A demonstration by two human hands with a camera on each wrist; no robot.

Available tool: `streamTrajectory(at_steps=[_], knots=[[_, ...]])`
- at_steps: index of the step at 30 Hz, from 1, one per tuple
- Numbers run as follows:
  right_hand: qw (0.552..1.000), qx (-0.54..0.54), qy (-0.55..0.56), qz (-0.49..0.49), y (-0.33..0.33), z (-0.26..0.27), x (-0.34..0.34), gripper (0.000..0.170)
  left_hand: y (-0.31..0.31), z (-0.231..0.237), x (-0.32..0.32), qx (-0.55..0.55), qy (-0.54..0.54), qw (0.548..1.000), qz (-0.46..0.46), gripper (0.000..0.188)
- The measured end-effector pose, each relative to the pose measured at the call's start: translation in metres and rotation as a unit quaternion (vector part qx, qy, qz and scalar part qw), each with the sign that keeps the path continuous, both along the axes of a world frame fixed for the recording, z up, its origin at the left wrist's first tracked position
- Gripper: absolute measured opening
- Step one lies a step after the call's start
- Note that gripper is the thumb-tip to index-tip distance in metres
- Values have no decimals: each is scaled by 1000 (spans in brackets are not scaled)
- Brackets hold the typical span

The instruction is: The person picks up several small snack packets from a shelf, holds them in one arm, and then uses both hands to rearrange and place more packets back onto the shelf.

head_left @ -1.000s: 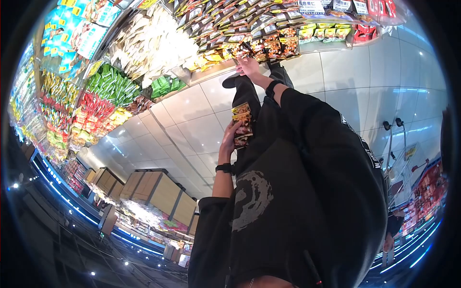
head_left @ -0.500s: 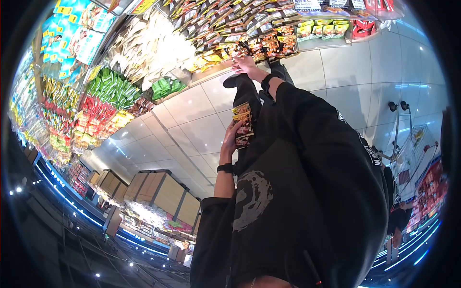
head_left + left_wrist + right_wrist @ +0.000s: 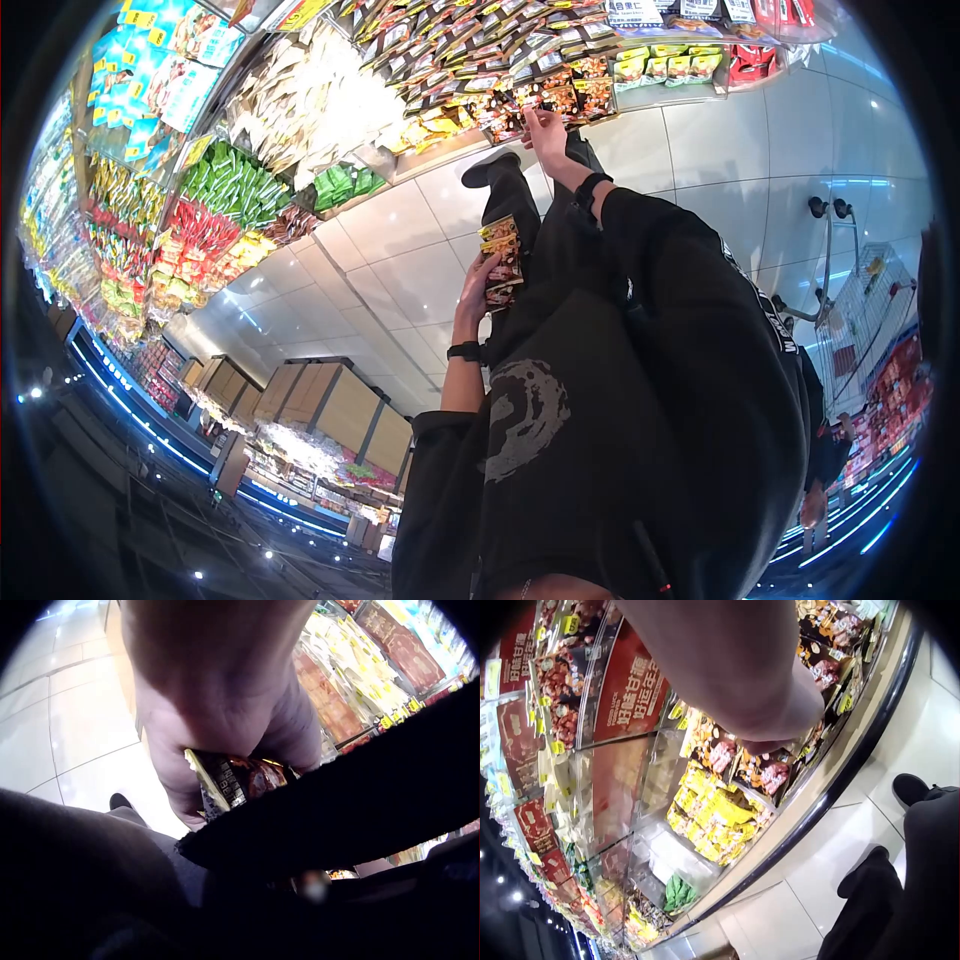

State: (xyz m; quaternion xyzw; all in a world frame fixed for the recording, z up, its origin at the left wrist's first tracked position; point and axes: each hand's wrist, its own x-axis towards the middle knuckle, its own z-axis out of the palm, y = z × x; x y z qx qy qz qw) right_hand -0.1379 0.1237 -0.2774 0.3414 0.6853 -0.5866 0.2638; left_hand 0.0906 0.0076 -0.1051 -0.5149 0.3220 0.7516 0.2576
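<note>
My left hand point(image 3: 474, 290) grips a small stack of dark snack packets point(image 3: 503, 262) with yellow and red print, held upright in front of my legs. In the left wrist view the left hand point(image 3: 217, 727) has its thumb and fingers round the edges of a packet point(image 3: 238, 776); a black sleeve covers its lower part. My right hand point(image 3: 547, 143) is at the front edge of the display, over dark nut packets point(image 3: 592, 95). From the right wrist, that hand point(image 3: 769, 705) lies over similar packets point(image 3: 765, 774), its fingertips mostly hidden, so a grip cannot be made out.
Yellow packets point(image 3: 716, 814) and green packets point(image 3: 347, 186) fill neighbouring bins. The display has a dark rounded rail point(image 3: 791, 840). Pale floor tiles point(image 3: 395, 225) lie below. A shopping cart point(image 3: 868, 300) and another person point(image 3: 822, 470) are at the right; boxed stands point(image 3: 325, 395) are at the lower left.
My right hand has shifted to the right along the front packets, and its fingers look less spread. The left hand keeps its stack in nearly the same place.
</note>
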Motion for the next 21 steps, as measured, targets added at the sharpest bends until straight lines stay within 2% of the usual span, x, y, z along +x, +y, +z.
streamTrajectory(at_steps=[2,7,10,13,14,16,18,20,21], knots=[[985,-162,-54,-36,3,-6,-11,43,0,-4,2,-12,-2,1000,-2,40],[971,-214,-101,-36,-2,-13,-23,37,3,3,-3,-13,1,1000,-2,41],[955,-277,-104,9,-3,-11,-20,38,3,2,0,-9,-3,1000,-4,41],[984,-149,-42,93,-13,-19,-17,35,5,7,-2,-10,-9,1000,-7,40],[984,-149,-42,92,-15,-23,-18,35,6,9,-4,-12,-7,1000,-7,39],[988,-54,-37,143,-20,-27,-21,37,6,8,-3,-13,-6,1000,-11,39],[986,-26,-32,160,-23,-50,-17,41,6,6,1,-14,-5,1000,-13,38],[959,132,94,232,-25,-69,-14,45,3,-1,6,8,-1,1000,6,38],[951,138,69,268,-22,-57,-19,48,6,2,3,8,0,1000,6,38]])
